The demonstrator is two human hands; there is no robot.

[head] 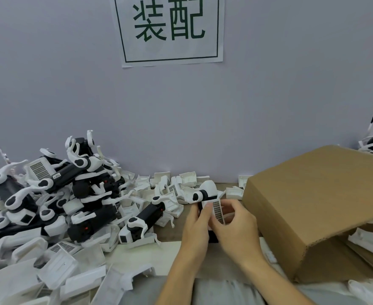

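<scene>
Both my hands meet at the table's middle around one black-and-white plastic device (205, 192). My left hand (195, 227) grips its black body from the left. A white cover with a grey mesh grille (217, 211) lies against the device's front, and the thumb and fingers of my right hand (236, 227) pinch it. The device's white rounded head with a black oval spot sticks up above my fingers. Its lower body is hidden behind my hands.
A big heap of assembled black-and-white devices (55, 194) fills the left. Loose white covers (71, 265) litter the front left and the wall's foot (181, 181). A cardboard box (317, 205) lies tipped at right, white parts beneath it. A paper sign (170, 29) hangs above.
</scene>
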